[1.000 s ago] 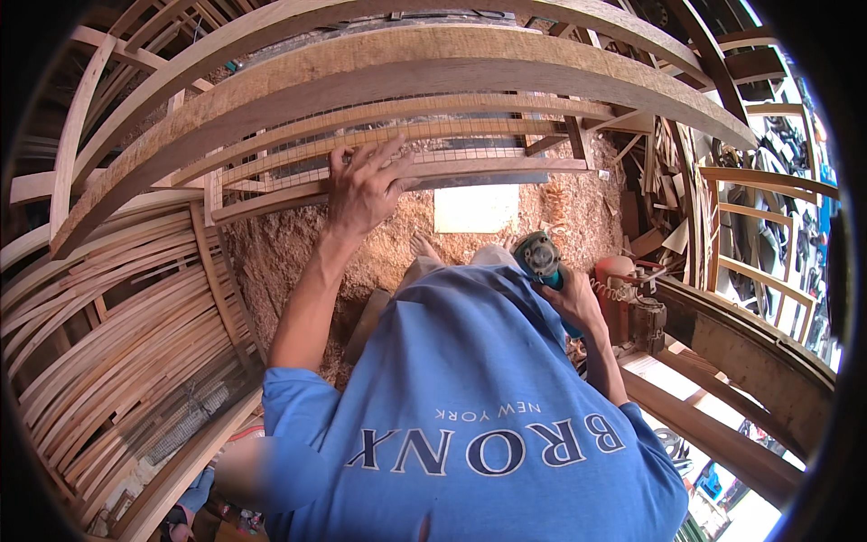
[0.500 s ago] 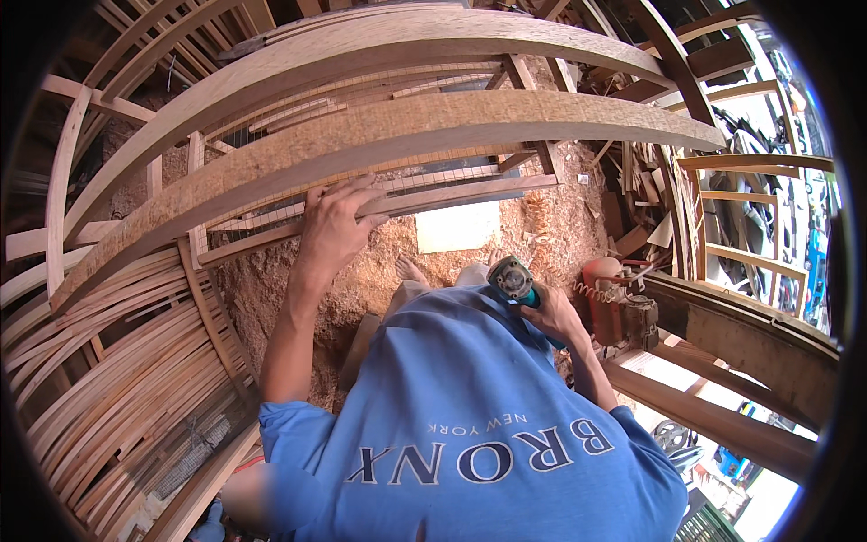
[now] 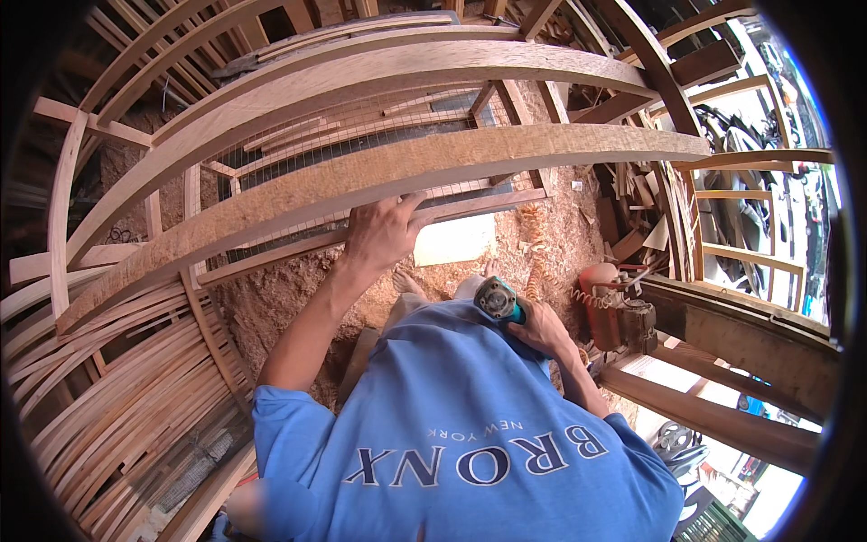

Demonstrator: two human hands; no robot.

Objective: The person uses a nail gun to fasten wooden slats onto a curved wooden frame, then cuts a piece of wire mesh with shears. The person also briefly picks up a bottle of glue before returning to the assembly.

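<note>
While the right hand (image 3: 542, 329) wraps round the teal body of a power tool (image 3: 497, 299), the tool's round grey head juts out beyond the fingers, up and to the left, in front of the blue shirt (image 3: 488, 397). The palm hides most of the body. The left hand (image 3: 381, 230) is reached forward, with fingers slightly bent and pointing to the right, just at the lower edge of the nearest plank (image 3: 433, 155). Whether it grips anything cannot be told (the plank may hide part of the fingers). That plank runs across the view beyond the left hand and well apart from the tool; a second plank (image 3: 361, 86) lies farther off, with wire mesh (image 3: 293, 194) showing between and below them. Shavings (image 3: 289, 280) cover the floor, where a pale sheet (image 3: 456, 242) lies near the left hand and an orange coiled hose (image 3: 535, 239) runs to its right. A red tank (image 3: 602, 312) stands to the right of the right hand; thin strips (image 3: 117, 397) are stacked at far left.
</note>
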